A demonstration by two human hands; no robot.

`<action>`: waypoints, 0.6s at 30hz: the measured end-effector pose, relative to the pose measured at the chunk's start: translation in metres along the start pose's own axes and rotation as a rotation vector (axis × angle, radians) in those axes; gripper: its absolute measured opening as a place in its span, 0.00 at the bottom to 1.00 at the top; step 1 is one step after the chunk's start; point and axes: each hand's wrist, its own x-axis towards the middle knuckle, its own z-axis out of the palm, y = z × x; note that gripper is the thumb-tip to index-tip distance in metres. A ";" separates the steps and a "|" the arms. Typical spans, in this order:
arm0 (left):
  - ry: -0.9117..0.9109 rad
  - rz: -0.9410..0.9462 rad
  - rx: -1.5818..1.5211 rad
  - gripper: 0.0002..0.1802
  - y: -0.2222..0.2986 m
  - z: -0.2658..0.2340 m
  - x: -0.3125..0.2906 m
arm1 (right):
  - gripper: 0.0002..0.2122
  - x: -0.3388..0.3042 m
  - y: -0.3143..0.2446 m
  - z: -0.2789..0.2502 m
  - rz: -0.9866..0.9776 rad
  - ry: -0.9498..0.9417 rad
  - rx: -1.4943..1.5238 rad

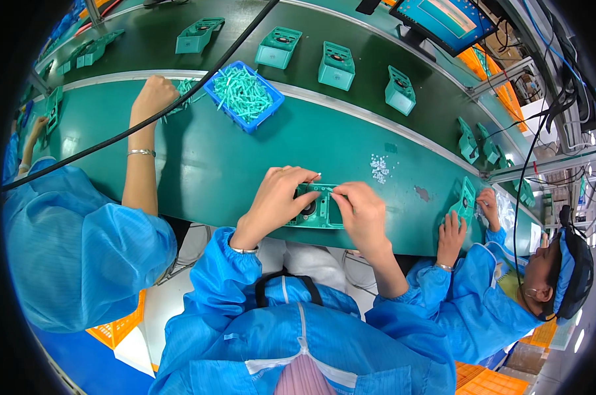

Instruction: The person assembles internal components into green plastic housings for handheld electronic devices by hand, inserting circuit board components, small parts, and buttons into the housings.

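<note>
A green plastic housing (322,215) with a round dark speaker-like part lies in front of me at the bench's near edge. My left hand (276,199) grips its left side, thumb over the top and index finger along the far edge. A tiny white piece shows at that index fingertip. My right hand (362,212) is closed in a pinch over the housing's right part; whatever sits between the fingertips is hidden. Beyond the housing, to the right, small white pieces (379,168) are scattered on the green bench (212,164).
A blue bin (276,105) holds many green plastic strips. Several green housings (279,47) stand on the dark conveyor (235,56) behind a metal rail. Co-workers in blue sit left (87,257) and right (486,296); the right one handles another housing (466,199). A black cable (199,89) crosses overhead.
</note>
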 end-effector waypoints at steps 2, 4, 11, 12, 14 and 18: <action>-0.001 -0.007 0.003 0.15 -0.002 0.004 0.000 | 0.07 0.003 -0.004 0.004 -0.045 -0.019 -0.083; 0.033 0.000 0.044 0.12 0.000 0.006 0.001 | 0.07 0.005 -0.007 0.007 -0.090 -0.040 -0.163; 0.070 0.030 0.033 0.10 -0.006 0.008 0.001 | 0.07 0.008 -0.006 0.017 -0.109 -0.005 -0.329; 0.069 0.032 0.037 0.10 -0.007 0.008 0.001 | 0.07 0.008 -0.006 0.017 -0.110 -0.008 -0.338; 0.068 0.030 0.039 0.10 -0.008 0.008 0.001 | 0.07 0.009 -0.006 0.017 -0.111 -0.016 -0.349; 0.078 0.031 0.039 0.10 -0.009 0.009 0.002 | 0.06 0.013 -0.006 0.017 -0.132 -0.029 -0.395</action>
